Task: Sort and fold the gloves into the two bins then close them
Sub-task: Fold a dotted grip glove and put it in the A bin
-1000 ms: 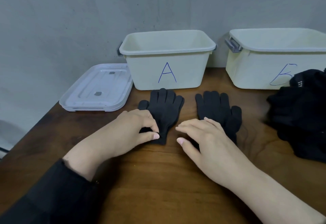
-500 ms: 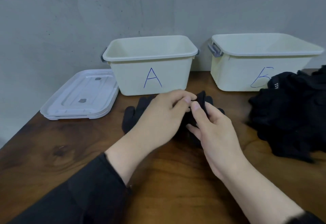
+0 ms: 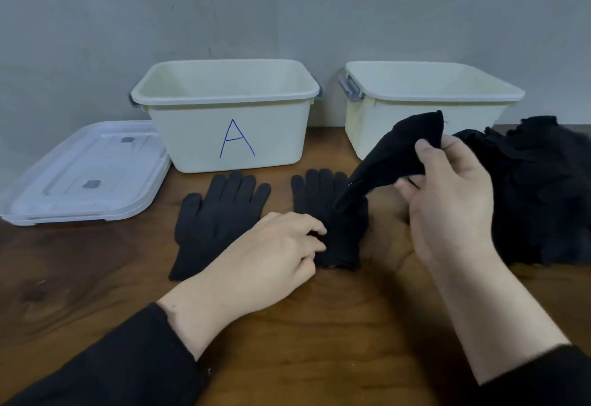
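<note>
The right hand [image 3: 447,200] is raised above the counter [image 3: 319,325], palm turned toward the camera, thumb and curled fingers pinching a black glove [image 3: 396,156] that droops leftward so its low end hangs just over the flat glove [image 3: 332,213] below. The left hand [image 3: 271,255] lies low, knuckles up, its curled fingertips grasping the near left edge of that flat glove; a second flat glove [image 3: 217,216] lies just to its left, apart from it. The likely slip, as I judge it, is the dangling glove catching or dragging the flat one out of line, or being dropped back onto the dark glove pile [image 3: 527,191] at the right, where it would be hard to tell apart again. A mismatched pairing is another risk, since all are black. Bin A [image 3: 230,108] and the second bin [image 3: 425,101] stand open behind, seemingly empty, with the lids [image 3: 83,175] stacked at the left.
</note>
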`<state>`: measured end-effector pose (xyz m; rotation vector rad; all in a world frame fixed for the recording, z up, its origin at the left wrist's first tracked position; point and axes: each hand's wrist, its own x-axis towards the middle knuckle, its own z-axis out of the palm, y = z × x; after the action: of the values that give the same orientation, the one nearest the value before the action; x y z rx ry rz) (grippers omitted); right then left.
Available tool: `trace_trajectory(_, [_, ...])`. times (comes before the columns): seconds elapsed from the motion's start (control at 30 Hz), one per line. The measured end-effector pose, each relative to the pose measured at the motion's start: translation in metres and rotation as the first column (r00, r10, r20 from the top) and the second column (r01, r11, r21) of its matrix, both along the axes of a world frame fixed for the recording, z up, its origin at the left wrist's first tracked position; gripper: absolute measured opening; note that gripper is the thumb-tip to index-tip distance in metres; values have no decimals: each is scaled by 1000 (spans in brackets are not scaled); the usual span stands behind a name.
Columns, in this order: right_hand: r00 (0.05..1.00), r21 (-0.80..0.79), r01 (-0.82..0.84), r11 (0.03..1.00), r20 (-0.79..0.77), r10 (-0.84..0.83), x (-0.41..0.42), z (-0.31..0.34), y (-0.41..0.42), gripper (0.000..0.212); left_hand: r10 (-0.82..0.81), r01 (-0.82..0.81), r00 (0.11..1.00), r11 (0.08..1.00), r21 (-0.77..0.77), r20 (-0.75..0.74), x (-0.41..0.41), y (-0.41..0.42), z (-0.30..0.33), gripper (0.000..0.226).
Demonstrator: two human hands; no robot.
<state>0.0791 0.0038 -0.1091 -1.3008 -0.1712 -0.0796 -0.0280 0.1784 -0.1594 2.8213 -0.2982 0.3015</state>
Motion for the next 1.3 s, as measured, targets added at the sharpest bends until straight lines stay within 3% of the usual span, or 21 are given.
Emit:
trace_trajectory(0.1, [998,-6,-68,998,10,69,6,10,-7,18,-11,11,998,1000,-4,-68,0,-2,-1,40])
trace_trajectory(0.23, [982,-228,-131,965,103,158,17,32,-17,19,-56,53,994,998,-35,-89,-2,-5,1,41])
trace_trajectory(0.4, [894,-540,-267,798,171,415,33,73,-18,25,83,-69,992,989,-132,96,-1,1,1,31])
trace_trajectory(0.53, [853,-759,-131,638,242,462,49,86,-3,8,235,-164,944,943,-289,231,-1,7,0,36])
trace_trajectory(0.63, [840,-774,4,634,347,418,57,95,11,9,329,-210,902,900,-383,279,-2,11,0,28])
trace_trajectory(0.8, [740,-629,154,762,584,333,53,97,18,11,391,-240,863,874,-422,320,-2,12,2,27])
trace_trajectory(0.87, [690,-613,184,768,637,343,39,77,12,15,395,-237,855,874,-424,336,-2,12,1,27])
trace_trajectory(0.97, [618,-738,166,654,594,514,19,14,-2,17,379,-222,863,879,-422,334,-1,13,0,26])
trace_trajectory(1.07, [523,-902,128,413,415,745,5,-55,-21,22,298,-179,918,901,-396,262,1,11,-1,27])
trace_trajectory(1.1, [537,-926,88,368,355,765,1,-68,-27,29,254,-156,939,916,-370,234,2,11,-2,27])
trace_trajectory(1.2, [654,-906,-81,415,266,708,-3,-70,-36,39,144,-118,982,972,-202,121,4,8,-7,32])
trace_trajectory(1.3, [642,-905,-77,418,276,716,-3,-68,-36,36,105,-106,994,992,-64,-13,4,6,-10,46])
